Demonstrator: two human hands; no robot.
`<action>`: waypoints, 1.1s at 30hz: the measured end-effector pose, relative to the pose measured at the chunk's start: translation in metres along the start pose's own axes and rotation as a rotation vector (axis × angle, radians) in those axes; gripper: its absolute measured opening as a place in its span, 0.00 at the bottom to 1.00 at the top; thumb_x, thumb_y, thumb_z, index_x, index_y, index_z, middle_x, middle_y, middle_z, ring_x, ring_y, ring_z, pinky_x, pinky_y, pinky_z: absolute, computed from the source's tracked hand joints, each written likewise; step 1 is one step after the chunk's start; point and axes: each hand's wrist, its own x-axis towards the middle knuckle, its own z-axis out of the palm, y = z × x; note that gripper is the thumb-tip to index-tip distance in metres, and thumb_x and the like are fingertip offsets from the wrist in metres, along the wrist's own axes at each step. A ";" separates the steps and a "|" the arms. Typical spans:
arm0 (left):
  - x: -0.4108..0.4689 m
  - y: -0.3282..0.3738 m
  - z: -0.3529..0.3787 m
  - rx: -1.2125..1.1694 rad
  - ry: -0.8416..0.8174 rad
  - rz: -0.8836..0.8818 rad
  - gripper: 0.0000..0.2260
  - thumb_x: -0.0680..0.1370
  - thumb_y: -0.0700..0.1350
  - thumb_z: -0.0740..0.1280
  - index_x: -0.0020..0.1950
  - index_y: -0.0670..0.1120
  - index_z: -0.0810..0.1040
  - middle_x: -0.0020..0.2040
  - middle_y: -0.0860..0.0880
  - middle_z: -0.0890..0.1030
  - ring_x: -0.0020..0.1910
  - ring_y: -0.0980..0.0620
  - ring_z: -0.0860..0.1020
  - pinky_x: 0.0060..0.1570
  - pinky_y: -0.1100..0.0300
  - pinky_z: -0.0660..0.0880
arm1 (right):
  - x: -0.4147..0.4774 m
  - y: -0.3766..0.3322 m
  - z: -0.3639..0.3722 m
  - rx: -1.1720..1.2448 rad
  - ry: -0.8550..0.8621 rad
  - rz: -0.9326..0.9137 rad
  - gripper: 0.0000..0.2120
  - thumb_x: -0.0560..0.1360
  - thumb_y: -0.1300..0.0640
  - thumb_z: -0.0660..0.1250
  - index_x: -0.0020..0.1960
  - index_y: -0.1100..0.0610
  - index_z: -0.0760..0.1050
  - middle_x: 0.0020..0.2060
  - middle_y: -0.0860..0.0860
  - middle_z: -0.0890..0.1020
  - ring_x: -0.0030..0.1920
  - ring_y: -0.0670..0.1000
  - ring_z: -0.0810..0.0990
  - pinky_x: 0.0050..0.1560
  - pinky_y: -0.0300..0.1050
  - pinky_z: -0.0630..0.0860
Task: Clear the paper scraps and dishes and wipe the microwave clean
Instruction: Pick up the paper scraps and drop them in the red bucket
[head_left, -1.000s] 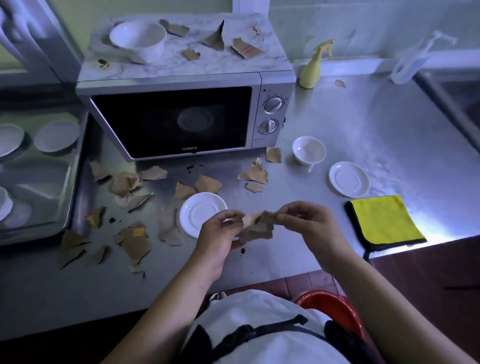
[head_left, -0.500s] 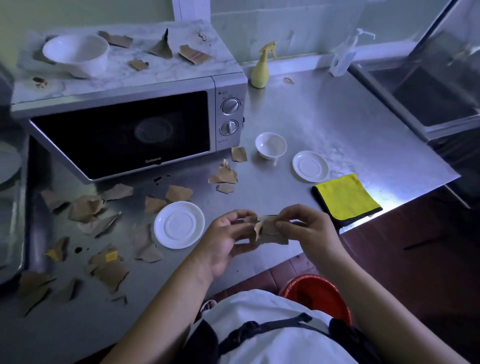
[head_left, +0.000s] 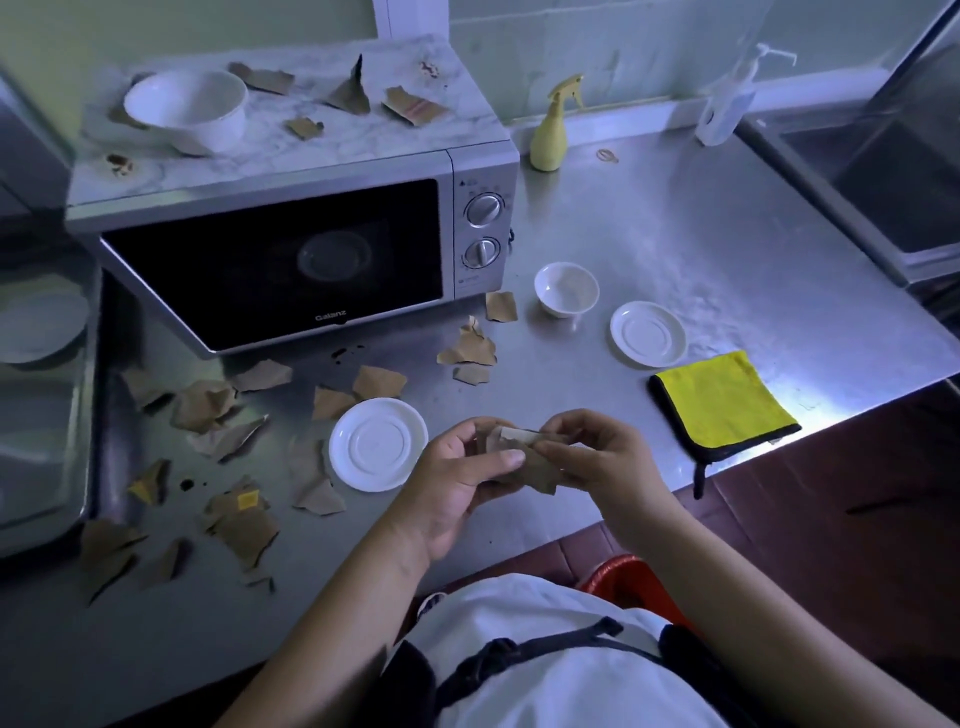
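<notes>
Holding a bunch of brown paper scraps (head_left: 524, 460) between both hands above the counter (head_left: 701, 249) edge, left hand (head_left: 457, 478) and right hand (head_left: 597, 452) fingers curled, pinching it. More scraps litter the counter and microwave (head_left: 291, 249) top; saucer (head_left: 378, 444) just left of the hands.

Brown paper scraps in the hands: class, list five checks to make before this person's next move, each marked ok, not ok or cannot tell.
1. Left hand and right hand both grip the bundle of brown paper scraps: ok.
2. Red bin shows below the steel counter edge: ok; how full, cannot tell.
3. Counter free of loose scraps: not ok.
4. Microwave's marble-patterned top cleared: not ok, white bowl and more scraps lie there.
5. Folded yellow cloth lies ready on the counter: ok.
</notes>
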 end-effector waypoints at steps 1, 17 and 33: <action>0.000 0.000 -0.001 0.004 0.024 0.018 0.09 0.75 0.34 0.71 0.53 0.45 0.81 0.47 0.44 0.84 0.47 0.49 0.83 0.44 0.59 0.80 | 0.002 0.000 0.001 0.043 -0.024 0.031 0.09 0.71 0.69 0.73 0.37 0.56 0.83 0.35 0.54 0.82 0.34 0.53 0.83 0.35 0.43 0.80; -0.004 -0.005 -0.024 -0.013 0.309 0.126 0.07 0.69 0.37 0.73 0.38 0.48 0.79 0.40 0.44 0.83 0.38 0.47 0.83 0.37 0.57 0.79 | 0.037 0.006 0.029 0.058 -0.312 0.133 0.07 0.73 0.74 0.68 0.44 0.65 0.81 0.37 0.57 0.82 0.36 0.53 0.80 0.38 0.41 0.78; 0.142 -0.003 -0.067 0.746 0.410 -0.065 0.06 0.76 0.40 0.71 0.50 0.50 0.80 0.44 0.52 0.80 0.46 0.50 0.78 0.44 0.61 0.73 | 0.032 0.020 -0.055 0.240 0.258 0.239 0.09 0.72 0.71 0.69 0.43 0.58 0.78 0.37 0.55 0.82 0.37 0.51 0.81 0.43 0.45 0.80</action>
